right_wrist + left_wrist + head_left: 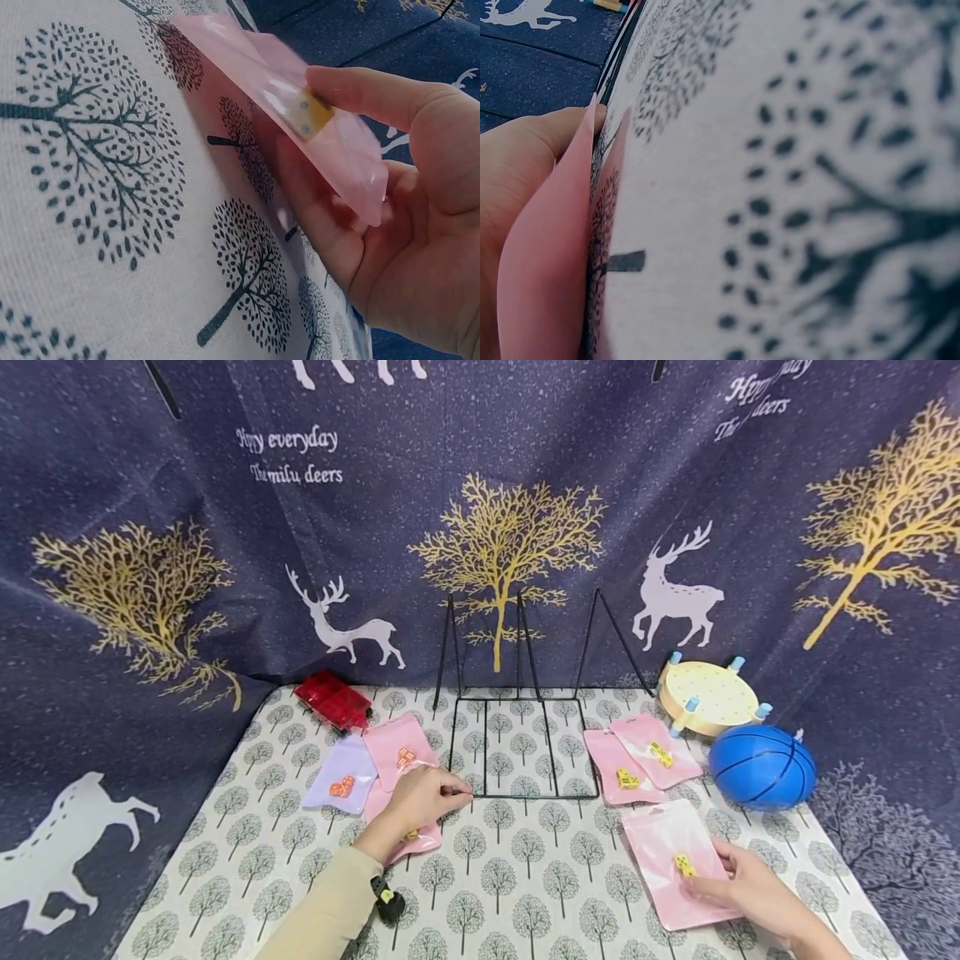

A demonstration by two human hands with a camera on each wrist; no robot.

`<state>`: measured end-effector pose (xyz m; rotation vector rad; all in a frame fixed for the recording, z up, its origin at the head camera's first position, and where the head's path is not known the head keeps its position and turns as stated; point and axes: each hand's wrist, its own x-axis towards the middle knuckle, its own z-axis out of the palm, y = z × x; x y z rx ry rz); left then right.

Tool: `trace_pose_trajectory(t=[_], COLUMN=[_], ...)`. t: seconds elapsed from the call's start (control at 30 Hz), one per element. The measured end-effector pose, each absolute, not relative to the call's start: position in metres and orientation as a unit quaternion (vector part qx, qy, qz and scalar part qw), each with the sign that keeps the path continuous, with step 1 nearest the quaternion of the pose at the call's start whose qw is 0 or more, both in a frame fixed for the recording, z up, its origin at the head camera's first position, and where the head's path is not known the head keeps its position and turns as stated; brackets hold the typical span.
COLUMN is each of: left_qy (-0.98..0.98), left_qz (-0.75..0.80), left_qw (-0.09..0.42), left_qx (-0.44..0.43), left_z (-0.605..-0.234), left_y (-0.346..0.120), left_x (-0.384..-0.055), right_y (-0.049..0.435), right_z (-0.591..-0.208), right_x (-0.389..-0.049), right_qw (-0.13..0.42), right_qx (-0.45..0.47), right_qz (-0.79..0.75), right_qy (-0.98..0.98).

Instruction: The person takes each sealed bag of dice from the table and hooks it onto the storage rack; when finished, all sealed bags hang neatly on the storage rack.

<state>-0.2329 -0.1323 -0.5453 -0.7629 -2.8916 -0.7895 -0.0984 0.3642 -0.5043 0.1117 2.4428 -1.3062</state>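
In the head view my left hand (423,797) reaches over a pink pouch (427,839), fingers loosely bent, fingertips beside the front corner of a black wire rack (517,796). Nothing shows between these fingertips. A puffy pink pouch (547,247) partly covers this hand in the left wrist view. Under and beside the forearm lie another pink pouch (401,735) and a lilac pouch (326,781), both with orange dice. My right hand (750,885) grips a pink pouch (667,835) with yellow dice inside, thumb on top and fingers underneath; its far edge tilts near the cloth (90,285).
Two pink pouches (622,768) with yellow dice lie right of the rack. A blue ball (761,768) and an upturned cream stool (712,693) with blue-tipped legs stand behind, at right. At back left sits a red toy cart (333,697). A patterned curtain (375,527) closes the back.
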Motion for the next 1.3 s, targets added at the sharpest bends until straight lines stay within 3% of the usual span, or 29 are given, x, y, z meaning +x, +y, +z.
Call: trace_pose_trajectory(t=[0.63, 1.07, 1.3], left_qy=[-0.934, -0.935, -0.933], left_qz=[-0.268, -0.268, -0.272], left_qw=[0.015, 0.02, 0.02], left_qx=[-0.235, -0.233, -0.233], left_z=[-0.546, -0.545, -0.546], left_y=[-0.133, -0.133, -0.133], left_x=[-0.231, -0.23, -0.23], right_y=[0.34, 0.323, 0.314], right_z=[-0.499, -0.488, -0.478], right_x=[-0.103, -0.113, -0.118], right_qw=[0.032, -0.048, -0.06], right_qx=[0.013, -0.054, -0.084], right_qz=[-0.55, -0.621, -0.635], right_qy=[0.834, 0.781, 0.765])
